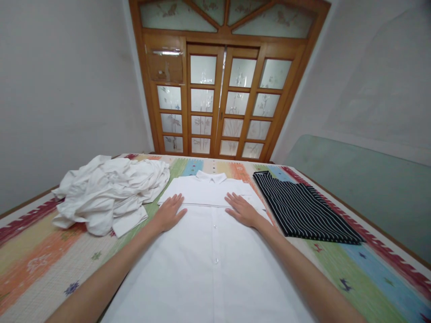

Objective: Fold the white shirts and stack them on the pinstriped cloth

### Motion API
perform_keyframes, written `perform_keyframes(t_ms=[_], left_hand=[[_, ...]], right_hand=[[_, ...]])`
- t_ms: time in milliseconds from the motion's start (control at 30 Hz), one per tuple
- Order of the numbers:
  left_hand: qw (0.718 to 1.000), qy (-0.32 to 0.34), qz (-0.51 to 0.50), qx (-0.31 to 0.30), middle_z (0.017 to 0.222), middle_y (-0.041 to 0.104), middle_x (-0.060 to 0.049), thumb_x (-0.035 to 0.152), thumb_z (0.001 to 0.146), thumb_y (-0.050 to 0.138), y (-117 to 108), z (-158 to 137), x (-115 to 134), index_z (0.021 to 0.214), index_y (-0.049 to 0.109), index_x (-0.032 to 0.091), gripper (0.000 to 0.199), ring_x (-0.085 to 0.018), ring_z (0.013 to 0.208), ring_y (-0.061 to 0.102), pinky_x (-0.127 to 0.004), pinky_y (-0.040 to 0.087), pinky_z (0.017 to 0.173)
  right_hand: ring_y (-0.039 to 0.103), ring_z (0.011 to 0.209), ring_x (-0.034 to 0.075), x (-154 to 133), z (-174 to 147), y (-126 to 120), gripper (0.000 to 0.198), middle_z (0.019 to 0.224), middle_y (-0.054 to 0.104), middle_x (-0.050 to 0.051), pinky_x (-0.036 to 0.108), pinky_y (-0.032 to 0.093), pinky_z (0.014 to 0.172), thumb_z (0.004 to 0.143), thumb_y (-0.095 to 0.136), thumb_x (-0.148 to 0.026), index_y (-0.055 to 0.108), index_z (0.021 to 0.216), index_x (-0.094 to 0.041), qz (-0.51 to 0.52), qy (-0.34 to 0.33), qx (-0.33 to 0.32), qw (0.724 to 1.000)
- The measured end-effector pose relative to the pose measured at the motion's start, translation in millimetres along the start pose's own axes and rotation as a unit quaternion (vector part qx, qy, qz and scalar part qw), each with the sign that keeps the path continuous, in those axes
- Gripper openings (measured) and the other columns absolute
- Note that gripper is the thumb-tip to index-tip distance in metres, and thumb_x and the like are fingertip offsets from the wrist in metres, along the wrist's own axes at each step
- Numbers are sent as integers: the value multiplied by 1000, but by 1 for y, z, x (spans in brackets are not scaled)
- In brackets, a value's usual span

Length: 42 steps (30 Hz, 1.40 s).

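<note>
From where I stand, a plain grey-white wall (60,98) runs up the left side of the room, and below it lies a cloth (43,264) striped in orange, yellow, green, blue and dark red, dotted with small star and animal figures. On the cloth's left sits a loose, crumpled heap of white fabric (107,193). Beyond the far edge, in the middle, stand brown wooden doors (202,112) with frosted, plant-patterned panes under a slanted glass fanlight (272,22). In front of them, down the centre of the cloth, a white button-front shirt (208,251) is spread smooth, collar at the far end, with a crosswise edge below the collar; I cannot tell whether that is a fold or a second layer. To its right lies a flat, folded black garment with thin white stripes (303,208), and past that a pale green panel (363,179) leans along the right-hand wall (370,76). Both bare arms reach forward over the shirt. The left hand (171,211) lies palm down at its left side near that edge, fingers straight and slightly parted, thumb pointing inward, gripping nothing. The right hand (243,210) mirrors it on the right, fingers stretched out and a little spread, thumb inward, likewise pressing flat without pinching any fabric.
</note>
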<state>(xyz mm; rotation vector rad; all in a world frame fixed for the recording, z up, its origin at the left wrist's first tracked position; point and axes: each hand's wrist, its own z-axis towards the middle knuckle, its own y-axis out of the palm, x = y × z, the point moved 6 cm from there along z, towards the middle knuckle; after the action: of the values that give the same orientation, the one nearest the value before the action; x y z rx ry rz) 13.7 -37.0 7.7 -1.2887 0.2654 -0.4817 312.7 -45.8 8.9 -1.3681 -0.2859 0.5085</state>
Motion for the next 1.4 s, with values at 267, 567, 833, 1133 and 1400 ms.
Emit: perform_keyframes(t_ms=[267,567,833,1133,1400], left_hand=[[998,56,26,16,150,42,-12,54,97,30,-15,-64,7,148,38,18,62,-29,142,34,-51,29,115],[994,86,61,37,154,37,-7,53,96,38,-32,-127,23,153,21,25,66,-27,142,34,-47,28,115],[998,54,-3,-10,153,37,-3,50,94,42,-47,-160,17,152,23,30,64,-24,141,37,-42,32,115],[994,-40,-92,-39,149,44,-8,59,87,46,-55,-147,-10,142,49,21,66,-28,137,42,-43,33,115],[892,-218,-395,-23,129,64,-9,67,69,64,-73,-132,-32,118,63,21,67,-32,124,55,-46,40,109]], right_hand=[[11,149,26,-15,-82,-9,63,161,19,3,50,16,120,99,31,-55,20,155,-28,3,-47,-29,998],[5,149,27,-59,-141,-30,67,162,12,4,51,12,120,98,38,-54,14,155,-28,29,-96,-43,994],[12,149,26,-52,-188,-35,61,159,21,-6,52,11,121,95,45,-50,24,152,-40,87,23,-65,994],[11,149,28,-30,-195,-30,59,161,19,-1,55,11,120,94,45,-53,36,149,-34,79,88,-10,993],[39,138,30,20,-185,-32,54,150,42,12,48,34,113,85,53,-57,64,124,-21,295,222,123,921]])
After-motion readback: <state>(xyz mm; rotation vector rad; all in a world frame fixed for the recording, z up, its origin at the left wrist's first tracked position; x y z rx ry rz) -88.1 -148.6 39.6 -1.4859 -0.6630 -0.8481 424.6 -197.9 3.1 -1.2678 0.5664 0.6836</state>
